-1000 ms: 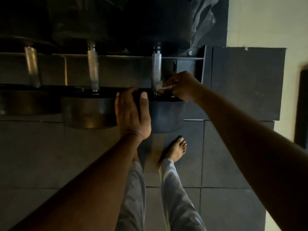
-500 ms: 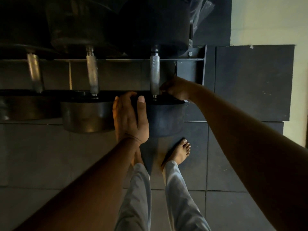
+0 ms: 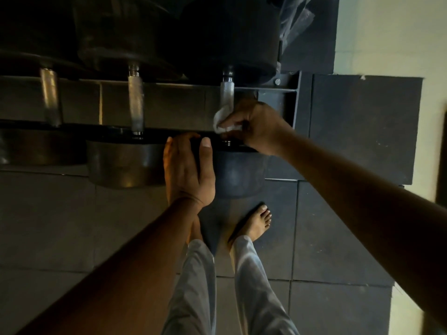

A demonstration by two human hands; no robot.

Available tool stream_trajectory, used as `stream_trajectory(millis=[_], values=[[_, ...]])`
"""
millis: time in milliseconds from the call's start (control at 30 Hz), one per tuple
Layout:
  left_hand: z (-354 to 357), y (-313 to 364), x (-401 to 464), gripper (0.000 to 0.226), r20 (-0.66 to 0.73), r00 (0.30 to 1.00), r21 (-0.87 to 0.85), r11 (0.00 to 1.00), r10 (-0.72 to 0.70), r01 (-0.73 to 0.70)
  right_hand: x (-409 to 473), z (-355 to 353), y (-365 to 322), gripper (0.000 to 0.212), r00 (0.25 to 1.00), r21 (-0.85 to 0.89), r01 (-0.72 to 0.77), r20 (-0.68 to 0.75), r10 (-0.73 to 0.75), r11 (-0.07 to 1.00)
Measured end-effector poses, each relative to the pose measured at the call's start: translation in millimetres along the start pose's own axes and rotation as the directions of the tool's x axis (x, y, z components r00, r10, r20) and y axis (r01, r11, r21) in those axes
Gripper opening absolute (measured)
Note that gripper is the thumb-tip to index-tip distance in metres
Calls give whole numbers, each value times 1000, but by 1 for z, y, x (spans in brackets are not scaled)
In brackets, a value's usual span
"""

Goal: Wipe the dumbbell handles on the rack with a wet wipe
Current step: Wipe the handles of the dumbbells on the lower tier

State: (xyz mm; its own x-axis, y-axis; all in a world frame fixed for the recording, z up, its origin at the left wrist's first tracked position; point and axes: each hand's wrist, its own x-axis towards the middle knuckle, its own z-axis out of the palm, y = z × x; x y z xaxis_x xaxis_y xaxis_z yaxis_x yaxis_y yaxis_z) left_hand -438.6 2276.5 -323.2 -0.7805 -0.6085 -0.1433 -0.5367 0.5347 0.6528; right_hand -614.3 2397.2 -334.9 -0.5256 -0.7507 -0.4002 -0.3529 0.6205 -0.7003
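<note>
Three dumbbells lie across a dark rack (image 3: 294, 102), their knurled steel handles pointing away from me. My right hand (image 3: 256, 126) pinches a white wet wipe (image 3: 223, 120) against the lower part of the rightmost handle (image 3: 227, 93). My left hand (image 3: 187, 170) lies over the near head (image 3: 238, 172) of that dumbbell, thumb up along its side, fingertips on the rack's front rail. The middle handle (image 3: 136, 105) and the left handle (image 3: 51, 97) are bare.
Big dark dumbbell heads (image 3: 229, 35) fill the top of the view. My bare feet (image 3: 257, 221) and grey trousers stand on dark floor tiles under the rack. Black mats (image 3: 362, 126) and a pale wall (image 3: 391, 35) lie to the right.
My right hand has slid up the rightmost handle from its near end, and the white wipe shows again under the fingers. My left hand has stayed on the dumbbell head.
</note>
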Motion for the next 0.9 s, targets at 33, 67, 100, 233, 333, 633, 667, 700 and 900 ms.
stream_trajectory(millis=[33,67,100,233,333,633,667,700,900], values=[[0,-1,0,48,10,1000,-5,1000,-10,10,1,-3,-2,33,999,-44,9,43,-7,999],[0,-1,0,49,19,1000,-9,1000,-20,20,3,-7,-3,33,996,-92,26,83,-19,995],[0,-1,0,49,24,999,-10,1000,-26,27,5,-11,-5,33,993,-145,48,111,-32,988],[-1,0,0,47,10,1000,-16,1000,-8,8,7,-21,-11,29,982,-367,188,105,-160,911],[0,-1,0,47,2,1000,-9,1000,-14,15,8,-16,-8,30,971,-407,225,23,-237,885],[4,-7,2,48,-10,1000,-3,1000,-15,15,33,-22,1,33,887,-295,-8,-443,-129,955],[4,-7,2,48,-5,1000,-7,1000,-19,19,36,-20,2,33,876,-282,-22,-468,-117,959],[4,-7,2,47,-7,1000,-11,1000,-10,10,37,-17,3,33,867,-267,-33,-486,-105,963],[3,-3,3,46,-39,998,-16,998,52,-53,37,-8,1,33,860,-185,-70,-510,-35,980]])
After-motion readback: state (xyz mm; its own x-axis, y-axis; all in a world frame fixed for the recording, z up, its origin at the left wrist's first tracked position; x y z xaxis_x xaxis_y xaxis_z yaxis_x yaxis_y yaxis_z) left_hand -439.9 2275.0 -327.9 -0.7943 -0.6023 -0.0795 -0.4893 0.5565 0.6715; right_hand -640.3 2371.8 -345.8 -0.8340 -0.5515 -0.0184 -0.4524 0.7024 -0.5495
